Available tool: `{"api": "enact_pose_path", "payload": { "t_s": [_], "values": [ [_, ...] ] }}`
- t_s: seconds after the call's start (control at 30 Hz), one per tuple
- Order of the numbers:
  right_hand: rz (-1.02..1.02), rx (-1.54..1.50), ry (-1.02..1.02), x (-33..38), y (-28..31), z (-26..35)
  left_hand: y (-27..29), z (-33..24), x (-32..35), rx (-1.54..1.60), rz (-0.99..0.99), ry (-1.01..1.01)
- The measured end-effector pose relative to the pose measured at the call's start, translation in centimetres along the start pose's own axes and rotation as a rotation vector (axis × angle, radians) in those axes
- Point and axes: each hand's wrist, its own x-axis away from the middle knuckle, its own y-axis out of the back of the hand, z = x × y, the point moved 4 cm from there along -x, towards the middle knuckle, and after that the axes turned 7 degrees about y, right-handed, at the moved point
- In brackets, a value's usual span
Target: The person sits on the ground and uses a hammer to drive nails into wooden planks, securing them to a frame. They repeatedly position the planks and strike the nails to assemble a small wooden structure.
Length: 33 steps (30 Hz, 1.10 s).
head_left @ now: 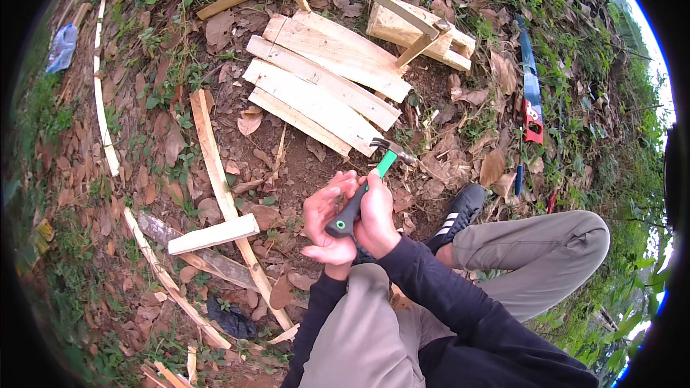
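1. Bluish, see-through plastic lies crumpled at the far left; what it contains, if anything, I cannot tell.
2. Next come two thin pale wood strips, the upper one nearly upright in view and the lower one slanting over the leaf litter.
3. A short squared block rests across a long narrow stick.
4. Several rough, pale boards lie side by side on the ground, beyond the hands.
5. The left hand is open and loosely cupped beside the butt of the handle (whether it touches the grip, I cannot tell).
6. The claw hammer is held aslant in front of the knees, its head up, appearing near the boards' lower right end. It should prove stiff, sturdy and head-heavy; the dark grip looks rubbery, so probably not slippery. The lower part of that grip seems the best hold for a swing, and closer to the green neck for finer control.
7. The right hand is closed around the hammer's handle, thumb lying up toward the green neck.
8. Beyond the dark striped shoe, a slim blue-handled tool lies near a saw with a red handle.
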Motion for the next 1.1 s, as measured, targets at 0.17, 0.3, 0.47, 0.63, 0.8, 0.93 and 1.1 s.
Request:
{"api": "enact_pose_path", "payload": {
  "t_s": [0.17,0.3,0.47,0.63,0.8,0.93,1.1],
  "values": [
    [-0.036,-0.043,-0.096,-0.4,-0.3,0.5,-1.2,-0.8,-1.4,-0.174,0.123,-0.057],
    [-0.029,-0.039,-0.055,-0.6,-2.0,0.6,-1.7,-1.5,-3.4,-0.069,0.026,-0.001],
    [0.236,-0.038,-0.261,-1.0,-4.0,1.0,-1.0,-2.3,-7.1,-0.050,-0.171,0.056],
    [0.635,0.718,-0.039,0.3,-1.5,7.7,0.8,-2.7,-12.3,-0.037,-0.267,0.097],
    [0.621,1.284,0.928,-2.5,-2.2,13.8,1.4,-0.9,-19.4,-0.002,-0.234,0.289],
    [0.897,1.183,1.213,-4.6,-9.5,10.5,-0.3,0.3,-23.0,-0.043,-0.048,0.387],
    [1.023,1.403,0.785,-9.6,-13.8,7.7,3.4,-1.7,-24.7,-0.105,-0.242,-0.036]
  ]
}}
